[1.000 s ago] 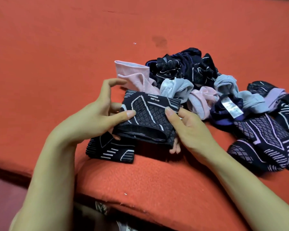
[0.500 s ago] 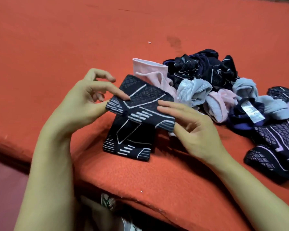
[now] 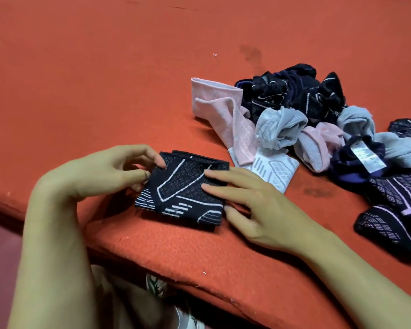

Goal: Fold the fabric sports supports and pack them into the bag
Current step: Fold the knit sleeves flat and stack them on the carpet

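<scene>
A folded black support with white lines (image 3: 180, 193) lies flat near the front edge of the orange surface, stacked on another black one beneath it. My left hand (image 3: 109, 172) pinches its left edge with thumb and fingertips. My right hand (image 3: 254, 205) lies on its right side with straight fingers pressing down. A heap of loose supports (image 3: 294, 119) in pink, grey, black and purple lies to the right behind it. No bag is in view.
The orange felt-covered surface (image 3: 105, 79) stretches far back and left. Its worn front edge (image 3: 199, 271) runs just below the hands. Two dark purple-lined supports (image 3: 399, 210) lie at the right edge. A white patterned support (image 3: 273, 172) sits beside my right hand.
The black support was held up between both hands; now it is laid down flat on the other folded one, with my right hand pressing on it.
</scene>
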{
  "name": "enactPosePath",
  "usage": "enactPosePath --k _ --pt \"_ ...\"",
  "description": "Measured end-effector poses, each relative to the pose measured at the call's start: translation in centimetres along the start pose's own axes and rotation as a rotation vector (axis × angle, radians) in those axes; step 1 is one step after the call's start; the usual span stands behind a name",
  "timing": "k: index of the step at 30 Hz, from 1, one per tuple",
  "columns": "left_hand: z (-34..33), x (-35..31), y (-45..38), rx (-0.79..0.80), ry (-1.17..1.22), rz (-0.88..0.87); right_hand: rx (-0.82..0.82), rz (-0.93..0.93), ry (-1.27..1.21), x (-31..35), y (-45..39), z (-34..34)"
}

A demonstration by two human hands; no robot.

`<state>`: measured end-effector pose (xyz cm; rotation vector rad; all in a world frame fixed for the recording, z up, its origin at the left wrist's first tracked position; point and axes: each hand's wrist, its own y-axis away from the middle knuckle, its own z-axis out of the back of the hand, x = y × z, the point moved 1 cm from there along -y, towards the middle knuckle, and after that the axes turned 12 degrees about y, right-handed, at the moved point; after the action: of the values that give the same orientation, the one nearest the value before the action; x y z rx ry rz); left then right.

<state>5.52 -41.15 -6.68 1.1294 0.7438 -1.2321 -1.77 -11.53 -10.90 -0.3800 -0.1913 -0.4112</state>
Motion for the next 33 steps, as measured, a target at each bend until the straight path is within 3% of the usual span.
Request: enactPosePath --k 4,13,21,24,30,33 --pt "-0.6 -0.4 -0.8 -0.168 0.103 -0.014 -0.055 -0.087 -0.143 0.1 0.0 0.5" --pt "-0.8 -1.1 -1.1 -0.201 0.036 -0.121 -0.260 -0.158 -0.124 -0.1 -0.2 0.5" --pt "-0.6 -0.3 -1.9 -0.280 -0.031 -0.027 -0.108 -0.274 -0.096 -0.3 -0.2 -0.1" --pt "-0.7 -0.6 -1.9 -0.275 -0.043 -0.083 -0.055 -0.298 -0.052 0.0 -0.4 -0.2" --pt "-1.2 -1.6 -1.7 -0.328 0.047 -0.265 -0.148 -0.411 -0.550 -0.8 -0.8 1.0" --pt "-1.5 -1.8 -1.6 -0.317 0.203 -0.298 -0.125 -0.416 -0.638 -1.2 -0.7 1.7"
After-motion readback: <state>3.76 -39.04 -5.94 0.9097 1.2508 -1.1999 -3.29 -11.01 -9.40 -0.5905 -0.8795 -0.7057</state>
